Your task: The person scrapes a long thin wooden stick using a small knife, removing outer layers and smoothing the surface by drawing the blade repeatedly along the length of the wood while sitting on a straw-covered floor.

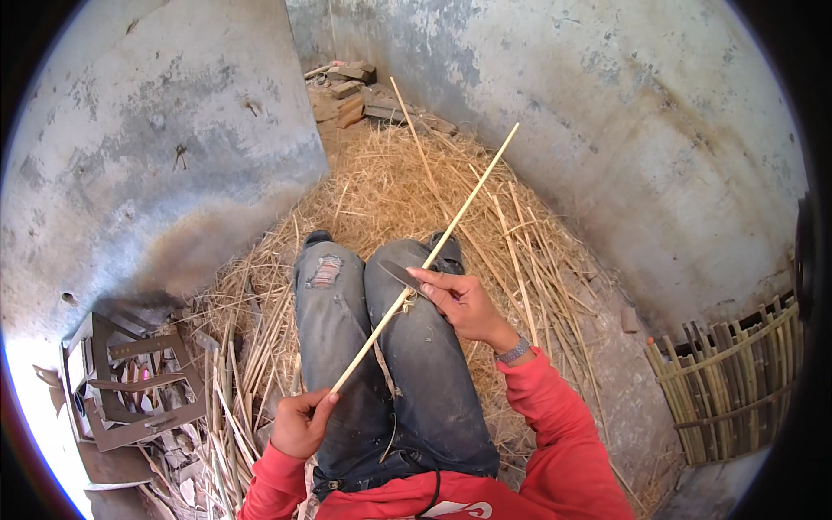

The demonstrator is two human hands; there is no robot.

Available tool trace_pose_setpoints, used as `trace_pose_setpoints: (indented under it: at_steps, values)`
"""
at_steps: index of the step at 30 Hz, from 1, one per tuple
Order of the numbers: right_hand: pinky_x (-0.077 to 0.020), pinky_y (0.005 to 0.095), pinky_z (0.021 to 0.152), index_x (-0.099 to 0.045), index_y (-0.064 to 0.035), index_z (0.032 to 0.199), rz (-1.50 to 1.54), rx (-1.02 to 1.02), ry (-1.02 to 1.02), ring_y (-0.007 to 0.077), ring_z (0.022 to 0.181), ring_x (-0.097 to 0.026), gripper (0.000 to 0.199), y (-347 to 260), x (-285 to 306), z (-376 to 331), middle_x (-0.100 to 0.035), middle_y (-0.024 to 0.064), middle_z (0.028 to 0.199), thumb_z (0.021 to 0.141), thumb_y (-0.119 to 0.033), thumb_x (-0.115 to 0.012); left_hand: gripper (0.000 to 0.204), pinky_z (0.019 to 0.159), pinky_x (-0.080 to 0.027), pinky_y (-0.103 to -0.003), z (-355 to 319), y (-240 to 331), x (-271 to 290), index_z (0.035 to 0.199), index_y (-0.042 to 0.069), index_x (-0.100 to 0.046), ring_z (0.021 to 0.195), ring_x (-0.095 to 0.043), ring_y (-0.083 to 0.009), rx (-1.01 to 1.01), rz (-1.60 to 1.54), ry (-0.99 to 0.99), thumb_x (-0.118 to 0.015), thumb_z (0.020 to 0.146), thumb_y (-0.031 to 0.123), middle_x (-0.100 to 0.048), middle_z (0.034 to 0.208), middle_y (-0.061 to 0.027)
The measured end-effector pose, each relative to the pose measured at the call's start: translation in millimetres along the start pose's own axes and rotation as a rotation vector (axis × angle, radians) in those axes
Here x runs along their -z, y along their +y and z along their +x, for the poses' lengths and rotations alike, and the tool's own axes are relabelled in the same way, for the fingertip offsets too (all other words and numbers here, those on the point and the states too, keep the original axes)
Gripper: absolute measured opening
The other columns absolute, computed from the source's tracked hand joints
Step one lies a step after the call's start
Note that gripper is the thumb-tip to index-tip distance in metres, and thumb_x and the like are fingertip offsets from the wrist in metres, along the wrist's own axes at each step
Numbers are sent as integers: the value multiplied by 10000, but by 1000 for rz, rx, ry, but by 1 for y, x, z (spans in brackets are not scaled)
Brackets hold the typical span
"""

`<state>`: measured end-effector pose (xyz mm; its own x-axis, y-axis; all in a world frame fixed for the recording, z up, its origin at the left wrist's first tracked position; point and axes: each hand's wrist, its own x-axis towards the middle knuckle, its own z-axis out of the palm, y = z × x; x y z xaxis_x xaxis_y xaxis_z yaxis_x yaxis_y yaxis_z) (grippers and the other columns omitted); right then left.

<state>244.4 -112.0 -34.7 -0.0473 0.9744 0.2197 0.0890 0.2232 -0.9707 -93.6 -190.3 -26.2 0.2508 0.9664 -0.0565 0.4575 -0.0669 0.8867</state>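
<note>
Across the lap of a person seated on straw between stained concrete walls [173, 156], a long, thin, pale yellow bamboo splint [433, 251] runs on a slant, its near end low on the left and its far tip pointing up and to the right, over the straw-strewn floor [381, 182]. The left hand [299, 423] is closed round the near end, close to the body and just left of the grey jeans [416, 364]. The right hand [459, 299] sits farther out, over the right knee near the splint's middle, fingers curled around a small dark-bladed knife [397, 274] whose blade lies against the stick and points left. The splint thus passes from the left hand, under the blade, and on well beyond both hands. The right hand is the nearer one to the point where blade and bamboo meet. To the right stands a woven basket of green-brown bamboo slats [728, 381]; to the near left lies a rusty metal frame [139, 381] beside loose cut strips [234, 399].
</note>
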Motion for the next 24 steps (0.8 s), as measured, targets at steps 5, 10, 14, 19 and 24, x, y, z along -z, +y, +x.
trace_pose_setpoints:
  at_steps: [5,10,14,19,24]
  values:
    - [-516,266,681,-689,-61,1354,-274,121,146,93,734,-624,333,7,25,15,-792,93,1035,1039,-152,-633,226,544,-392,-266,-6,8,20,1061,-39,-781,615,-492,-50,148,5,-115,-703,1011,166,-623,649,-9]
    - [-423,350,498,-681,-159,1384,-691,103,495,110,527,-505,349,11,86,65,-643,82,639,1051,-180,-578,222,580,-438,-250,-26,-10,39,1078,-41,-781,657,-542,-44,194,-16,-121,-712,1005,158,-677,700,-31]
    - [-412,345,506,-681,-184,1385,-687,205,638,124,524,-487,357,25,144,107,-628,124,652,1044,-164,-577,214,618,-481,-241,-39,-29,59,1100,-53,-773,695,-598,-53,183,15,-134,-717,992,124,-722,743,-58]
    - [-411,323,517,-684,-170,1378,-715,242,520,128,529,-480,355,38,130,115,-623,139,669,1036,-145,-593,211,602,-471,-253,-39,-27,66,1114,-42,-773,666,-578,-57,172,82,-149,-710,996,122,-686,694,-57]
    - [-418,318,514,-684,-161,1376,-536,188,330,158,514,-491,367,23,67,73,-618,165,678,1019,-117,-609,215,594,-466,-259,-35,-14,62,1102,-41,-776,649,-565,-62,174,83,-118,-711,998,136,-660,669,-51]
